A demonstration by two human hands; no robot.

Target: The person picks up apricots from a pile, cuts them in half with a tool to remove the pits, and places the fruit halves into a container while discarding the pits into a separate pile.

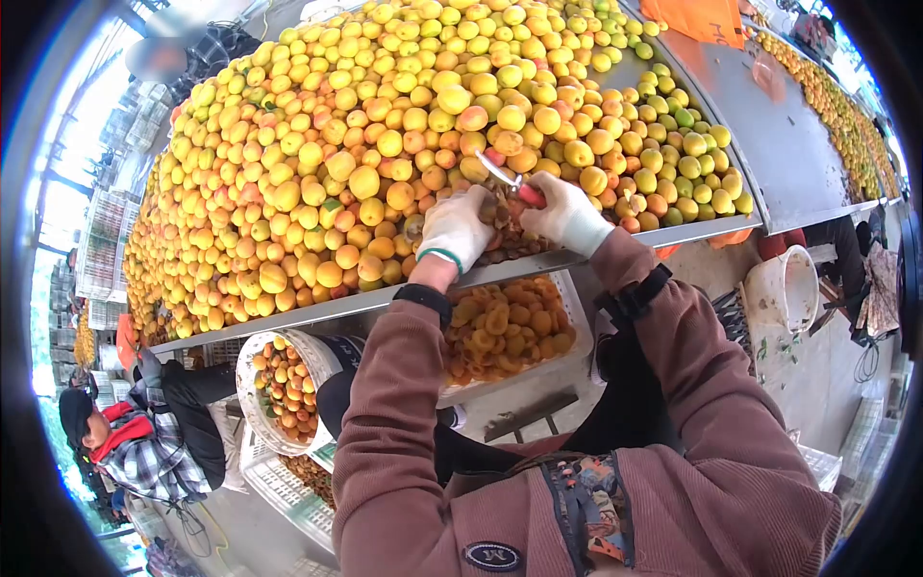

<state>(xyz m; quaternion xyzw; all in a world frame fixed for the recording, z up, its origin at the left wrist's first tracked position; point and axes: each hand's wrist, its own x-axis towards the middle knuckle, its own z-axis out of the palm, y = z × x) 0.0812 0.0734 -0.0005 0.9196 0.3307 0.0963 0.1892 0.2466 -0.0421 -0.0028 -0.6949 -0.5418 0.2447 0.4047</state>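
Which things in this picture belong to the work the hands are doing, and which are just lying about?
In use:
left hand, gloved, at the table edge
right hand, gripping the red-handled knife
apricot heap
tray of halved apricots

Lying about:
white bucket
orange cloth
far row of fruit

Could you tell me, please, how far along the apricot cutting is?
Done: a tray below the table holds a layer of cut pieces. In hand: the right hand grips a red-handled knife close to the left hand at the table's edge. Left: a great heap of whole apricots covers the table. Most seems undone.
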